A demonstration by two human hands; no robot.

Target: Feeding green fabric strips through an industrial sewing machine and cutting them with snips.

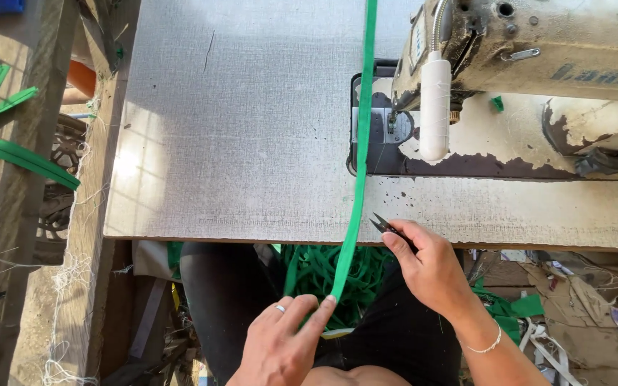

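Note:
A long green fabric strap (361,143) runs from the top of the view down over the grey table (237,121), past the needle of an old cream sewing machine (538,64), and off the front edge. My left hand (284,343), with a ring on one finger, pinches the strap's lower part above my lap. My right hand (430,268) holds small black thread snips (388,229), their open blades pointing at the strap just over the table's front edge. A heap of the same green strap (323,275) lies on my lap under the table.
A white lamp tube (434,107) hangs in front of the machine head. More green straps (8,150) drape over a wooden frame at the left. Green scraps and paper litter (523,307) lie on the floor at the right.

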